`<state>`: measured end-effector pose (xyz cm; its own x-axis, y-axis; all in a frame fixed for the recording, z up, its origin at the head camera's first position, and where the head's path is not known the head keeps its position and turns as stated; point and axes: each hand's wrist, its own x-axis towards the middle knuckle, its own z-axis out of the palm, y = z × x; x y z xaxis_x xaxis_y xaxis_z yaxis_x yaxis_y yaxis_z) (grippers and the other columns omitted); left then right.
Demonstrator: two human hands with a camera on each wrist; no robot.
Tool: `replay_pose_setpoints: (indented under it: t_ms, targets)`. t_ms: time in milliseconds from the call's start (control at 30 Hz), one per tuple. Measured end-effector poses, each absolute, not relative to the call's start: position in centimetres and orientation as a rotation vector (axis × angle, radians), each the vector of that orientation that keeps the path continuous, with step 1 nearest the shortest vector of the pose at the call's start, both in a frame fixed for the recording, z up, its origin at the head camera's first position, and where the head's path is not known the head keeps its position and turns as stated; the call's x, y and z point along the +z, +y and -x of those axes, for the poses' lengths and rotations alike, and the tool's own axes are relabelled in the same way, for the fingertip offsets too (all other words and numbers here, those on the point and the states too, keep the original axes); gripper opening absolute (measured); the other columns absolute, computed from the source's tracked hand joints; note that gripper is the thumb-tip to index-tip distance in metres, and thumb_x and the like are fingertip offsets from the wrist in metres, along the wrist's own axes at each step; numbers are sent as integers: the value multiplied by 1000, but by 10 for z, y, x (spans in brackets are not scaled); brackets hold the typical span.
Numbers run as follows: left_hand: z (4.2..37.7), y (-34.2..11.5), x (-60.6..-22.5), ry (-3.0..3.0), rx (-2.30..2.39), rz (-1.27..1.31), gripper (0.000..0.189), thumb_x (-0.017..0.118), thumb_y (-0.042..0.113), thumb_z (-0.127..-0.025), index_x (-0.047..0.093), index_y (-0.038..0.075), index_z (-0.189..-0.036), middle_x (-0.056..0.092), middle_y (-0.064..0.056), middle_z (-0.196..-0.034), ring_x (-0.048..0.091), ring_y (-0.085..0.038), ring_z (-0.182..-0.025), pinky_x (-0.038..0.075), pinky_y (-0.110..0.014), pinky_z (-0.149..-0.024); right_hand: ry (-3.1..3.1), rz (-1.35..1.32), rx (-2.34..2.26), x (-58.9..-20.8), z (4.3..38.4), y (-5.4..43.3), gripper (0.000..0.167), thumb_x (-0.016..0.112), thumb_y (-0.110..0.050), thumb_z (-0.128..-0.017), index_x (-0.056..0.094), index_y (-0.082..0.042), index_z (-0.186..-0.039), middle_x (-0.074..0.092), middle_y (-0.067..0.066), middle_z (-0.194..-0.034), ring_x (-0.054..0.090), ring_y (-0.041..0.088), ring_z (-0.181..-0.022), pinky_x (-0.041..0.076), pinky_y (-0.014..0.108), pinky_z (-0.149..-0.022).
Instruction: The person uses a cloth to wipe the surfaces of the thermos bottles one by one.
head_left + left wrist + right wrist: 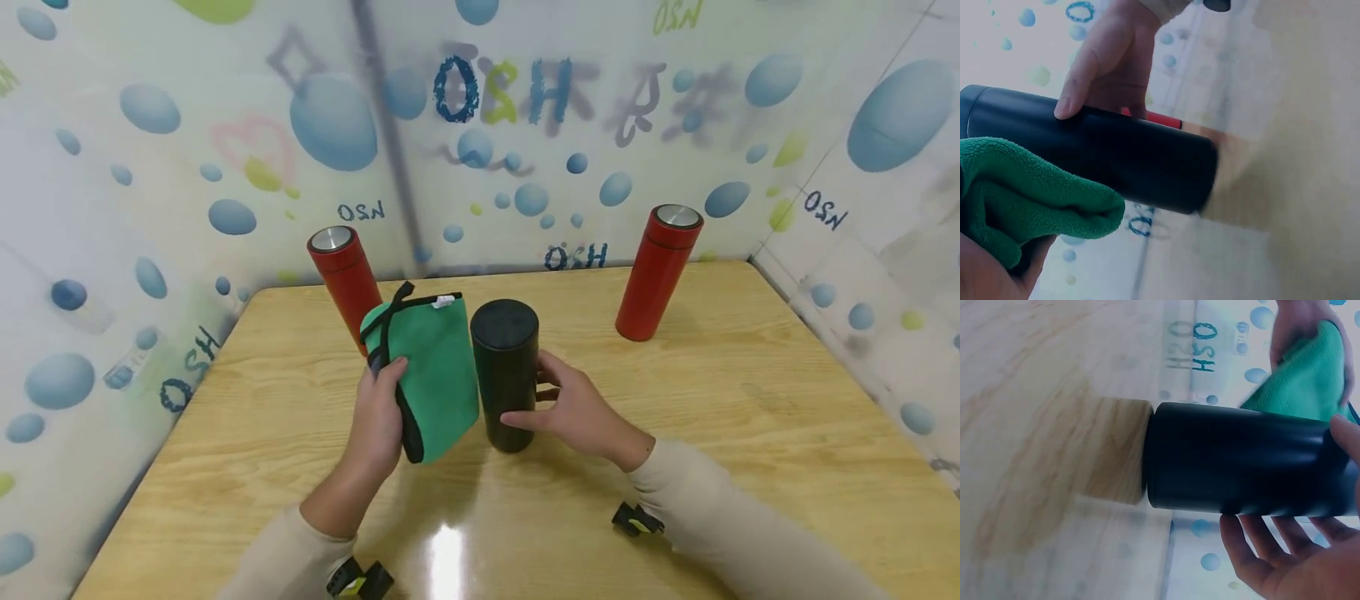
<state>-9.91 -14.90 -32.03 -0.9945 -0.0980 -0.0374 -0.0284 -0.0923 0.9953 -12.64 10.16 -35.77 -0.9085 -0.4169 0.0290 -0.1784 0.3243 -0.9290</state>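
My left hand point(378, 417) grips a folded green cloth point(435, 367) with black edging, a black cord and a small white label. Its thumb lies over the front of the cloth. In the left wrist view the cloth's surface looks fleecy. Just right of it, my right hand point(581, 408) holds a black thermos flask point(510, 379) upright, thumb in front and fingers round the far side. The flask's base is right at the tabletop in the right wrist view. The cloth's lower end overlaps the flask in the left wrist view.
A red thermos flask point(345, 271) with a steel-topped lid stands behind the left hand, partly hidden by the cloth. Another red flask point(656, 275) stands at the back right of the wooden table point(750, 417). A printed wall point(510, 200) rises behind the table.
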Motion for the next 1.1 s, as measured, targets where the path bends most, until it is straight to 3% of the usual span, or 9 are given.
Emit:
replay_pose_setpoints:
  t_ms: [200,400,1100]
  targets:
    - [114,-128,-314,-2131,-2129,125,44,39,18,-101,36,10,-144,48,-5,-140,48,-21,-127,37,-42,-113,2389,612,-1632,-358,124,105,77,84,-32,-80,44,-30,-145,57,-4,-138,56,22,-123,51,48,-100]
    - [116,-112,-310,-2036,-2094,289,43,39,16,-101,36,13,-143,52,-1,-137,52,-17,-122,44,-32,-108,2389,658,-1647,-361,126,106,73,82,-29,-82,45,-26,-144,58,-2,-137,57,22,-120,51,47,-98]
    - [106,-91,-313,-2005,-2015,523,43,45,10,-94,45,-5,-134,57,-19,-128,52,-16,-113,43,-23,-104,2405,633,-1617,-370,128,105,69,80,-29,-84,45,-22,-143,58,0,-136,56,22,-121,50,50,-102]
